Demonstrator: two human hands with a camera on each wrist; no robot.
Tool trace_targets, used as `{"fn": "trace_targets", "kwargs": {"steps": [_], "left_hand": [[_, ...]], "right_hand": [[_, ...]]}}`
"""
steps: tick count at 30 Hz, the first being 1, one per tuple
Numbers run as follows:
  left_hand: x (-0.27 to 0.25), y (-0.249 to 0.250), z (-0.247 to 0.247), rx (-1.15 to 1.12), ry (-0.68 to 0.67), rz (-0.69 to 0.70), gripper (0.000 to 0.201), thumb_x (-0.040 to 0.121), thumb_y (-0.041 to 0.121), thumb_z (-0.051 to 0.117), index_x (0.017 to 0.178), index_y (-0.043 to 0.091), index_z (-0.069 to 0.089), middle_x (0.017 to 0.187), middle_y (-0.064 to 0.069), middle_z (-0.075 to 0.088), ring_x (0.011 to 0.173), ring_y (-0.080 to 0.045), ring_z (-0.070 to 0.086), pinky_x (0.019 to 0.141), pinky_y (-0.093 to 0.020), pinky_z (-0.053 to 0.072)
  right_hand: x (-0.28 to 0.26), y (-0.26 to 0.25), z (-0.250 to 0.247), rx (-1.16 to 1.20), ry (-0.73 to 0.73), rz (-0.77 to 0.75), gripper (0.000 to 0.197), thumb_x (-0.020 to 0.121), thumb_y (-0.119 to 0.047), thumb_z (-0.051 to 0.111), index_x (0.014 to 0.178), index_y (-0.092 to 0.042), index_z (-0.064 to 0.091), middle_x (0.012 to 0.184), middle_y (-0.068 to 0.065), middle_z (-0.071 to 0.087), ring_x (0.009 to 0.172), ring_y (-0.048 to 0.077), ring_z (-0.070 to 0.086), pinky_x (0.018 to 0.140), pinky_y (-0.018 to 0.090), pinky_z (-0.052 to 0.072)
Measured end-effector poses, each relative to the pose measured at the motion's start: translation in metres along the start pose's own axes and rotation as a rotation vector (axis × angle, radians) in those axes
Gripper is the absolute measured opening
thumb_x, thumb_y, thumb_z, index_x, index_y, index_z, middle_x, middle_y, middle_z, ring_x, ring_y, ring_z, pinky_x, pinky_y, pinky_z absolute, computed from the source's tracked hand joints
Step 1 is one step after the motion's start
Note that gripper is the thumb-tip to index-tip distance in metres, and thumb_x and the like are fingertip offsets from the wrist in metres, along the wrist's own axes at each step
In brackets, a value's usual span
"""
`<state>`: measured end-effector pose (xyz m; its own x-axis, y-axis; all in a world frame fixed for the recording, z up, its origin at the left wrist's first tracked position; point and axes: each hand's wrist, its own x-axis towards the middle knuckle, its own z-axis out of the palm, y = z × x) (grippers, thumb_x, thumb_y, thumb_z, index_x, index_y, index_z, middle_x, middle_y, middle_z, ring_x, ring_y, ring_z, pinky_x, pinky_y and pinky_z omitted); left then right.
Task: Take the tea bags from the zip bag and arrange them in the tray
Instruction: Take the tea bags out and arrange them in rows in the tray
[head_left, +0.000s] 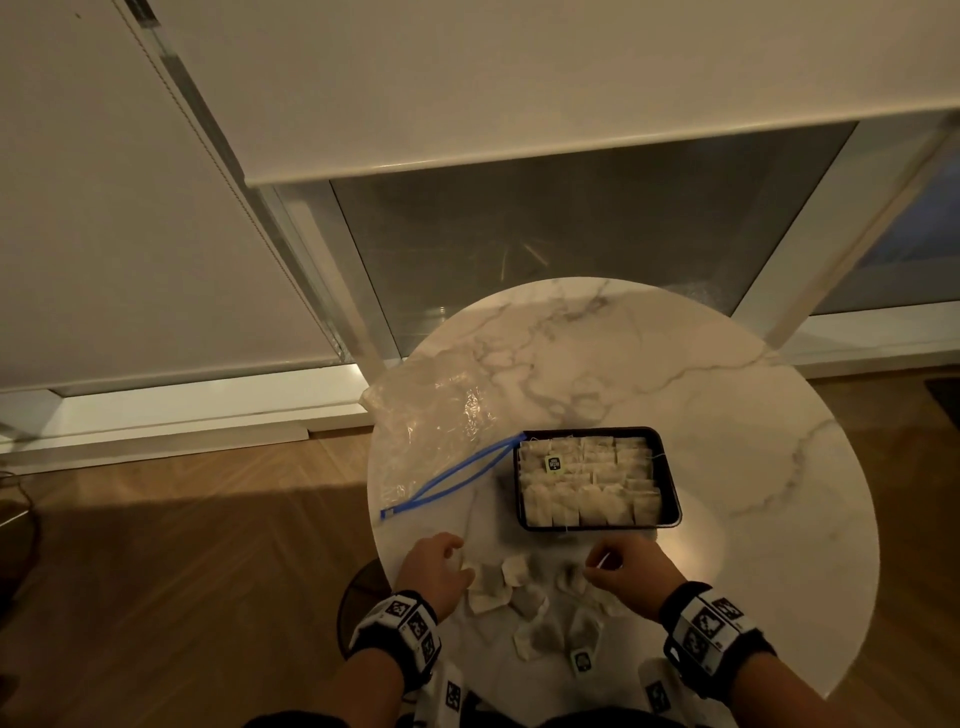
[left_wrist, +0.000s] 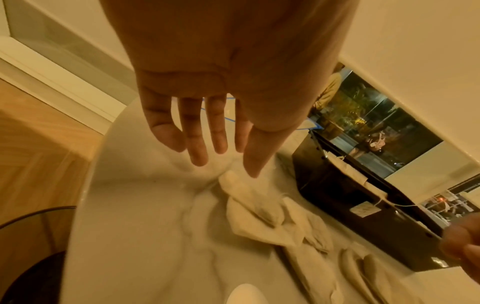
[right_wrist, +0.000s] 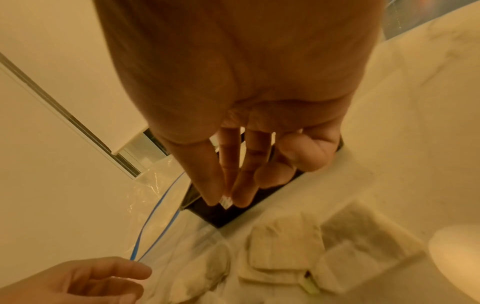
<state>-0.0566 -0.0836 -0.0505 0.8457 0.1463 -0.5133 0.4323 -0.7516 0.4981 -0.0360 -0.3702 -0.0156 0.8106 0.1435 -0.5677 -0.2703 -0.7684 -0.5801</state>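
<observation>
A black tray (head_left: 673, 483) on the round marble table (head_left: 727, 395) holds several rows of tea bags (head_left: 587, 480). To its left lies the clear zip bag (head_left: 441, 431), its blue zip open and looking empty. Several loose tea bags (head_left: 511, 587) lie in front of the tray, between my hands. My left hand (head_left: 460, 558) hovers at their left edge with its fingers (left_wrist: 200, 152) straight and holds nothing. My right hand (head_left: 592, 564) is at their right edge, and its thumb and fingertips (right_wrist: 242, 200) pinch a small white tag (right_wrist: 225, 202) just above the tray's near wall (right_wrist: 218, 216).
The table's near edge is right below my wrists, with wooden floor (head_left: 182, 571) to the left. A dark round object (head_left: 363, 597) sits under the table's left side. Behind the table are a window (head_left: 571, 234) and white blinds.
</observation>
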Motion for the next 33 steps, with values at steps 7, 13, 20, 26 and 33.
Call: {"fn": "trace_targets", "kwargs": {"steps": [7, 13, 20, 26, 33], "left_hand": [[0.0, -0.007, 0.006, 0.073, -0.106, 0.115, 0.056, 0.086, 0.039, 0.074, 0.136, 0.032, 0.051, 0.129, -0.002, 0.046, 0.116, -0.019, 0.055, 0.1, -0.025, 0.044], [0.0, -0.01, 0.014, 0.135, -0.103, 0.187, 0.046, 0.085, 0.032, 0.073, 0.129, 0.031, 0.059, 0.129, -0.003, 0.041, 0.115, -0.021, 0.051, 0.1, -0.023, 0.041], [0.001, -0.011, 0.01, 0.024, -0.048, 0.147, 0.015, 0.088, 0.03, 0.07, 0.099, 0.021, 0.066, 0.101, 0.003, 0.054, 0.09, -0.013, 0.055, 0.079, -0.025, 0.045], [0.0, 0.012, -0.027, -0.291, 0.006, 0.142, 0.016, 0.083, 0.031, 0.078, 0.093, 0.019, 0.072, 0.084, 0.001, 0.071, 0.078, -0.011, 0.067, 0.073, -0.029, 0.057], [-0.03, 0.094, -0.103, -0.729, 0.015, 0.37, 0.007, 0.088, 0.012, 0.074, 0.093, 0.018, 0.072, 0.084, -0.006, 0.075, 0.073, -0.016, 0.071, 0.065, -0.023, 0.057]], "right_hand": [[-0.014, -0.001, 0.014, 0.026, 0.01, 0.074, 0.009, 0.084, -0.033, 0.073, 0.087, -0.029, 0.065, 0.087, -0.005, 0.068, 0.077, 0.007, 0.064, 0.065, 0.017, 0.05], [-0.023, -0.007, 0.018, 0.009, 0.011, 0.089, 0.011, 0.086, -0.035, 0.07, 0.093, -0.027, 0.066, 0.089, -0.006, 0.067, 0.08, 0.008, 0.064, 0.067, 0.017, 0.049], [-0.03, -0.018, 0.017, 0.003, 0.011, 0.072, 0.009, 0.088, -0.035, 0.068, 0.094, -0.028, 0.066, 0.086, -0.009, 0.067, 0.078, 0.004, 0.063, 0.062, 0.012, 0.043], [-0.029, -0.046, 0.004, 0.059, 0.041, -0.017, 0.008, 0.089, -0.034, 0.068, 0.094, -0.028, 0.067, 0.089, -0.006, 0.068, 0.071, 0.006, 0.062, 0.062, 0.018, 0.049], [-0.036, -0.117, -0.044, 0.365, 0.26, -0.273, 0.019, 0.089, -0.032, 0.068, 0.107, -0.03, 0.066, 0.097, -0.001, 0.068, 0.076, 0.015, 0.066, 0.06, 0.023, 0.052]]}}
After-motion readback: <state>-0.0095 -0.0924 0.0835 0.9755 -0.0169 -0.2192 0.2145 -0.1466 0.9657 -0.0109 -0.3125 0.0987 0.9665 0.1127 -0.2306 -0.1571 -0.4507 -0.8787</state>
